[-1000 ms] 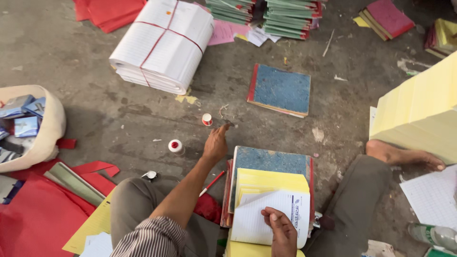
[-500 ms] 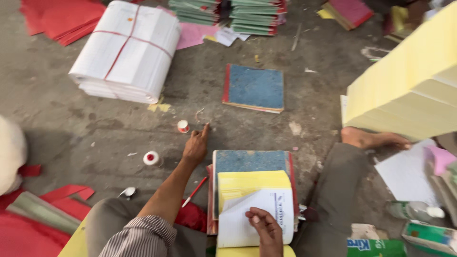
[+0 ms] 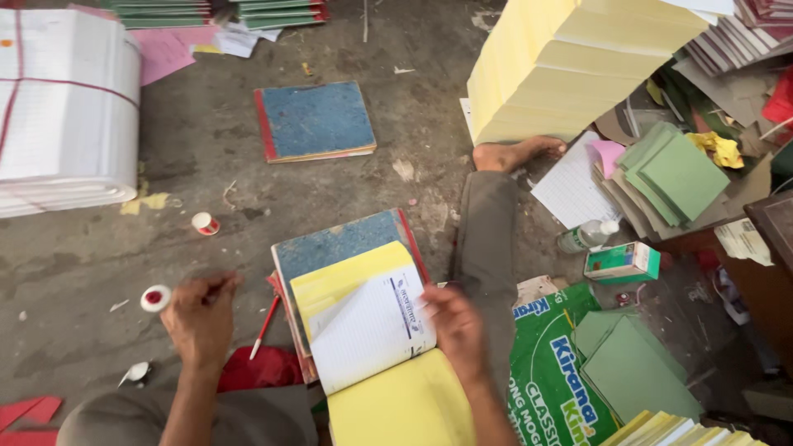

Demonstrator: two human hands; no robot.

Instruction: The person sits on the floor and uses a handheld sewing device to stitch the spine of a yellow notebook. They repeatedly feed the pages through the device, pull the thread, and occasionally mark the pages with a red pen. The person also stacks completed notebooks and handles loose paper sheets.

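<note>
My left hand rests low on the grey floor with its fingers pointing up and right. It holds nothing, and a small white and red tape roll lies just left of it. A red pen lies between that hand and the book. My right hand grips the right edge of a white printed page, which curves up from a stack of yellow pages. These lie on a blue-covered book with a red spine, between my legs.
A second blue book lies farther out, with another tape roll to its left. A tied white paper bundle stands at the left and a tall yellow paper stack at the right. Green card sheets, a bottle and a small box crowd the right.
The view has swung to the right. My left hand has drawn back from the far tape roll to beside the near one. My right hand has shifted to the white page's right edge.
</note>
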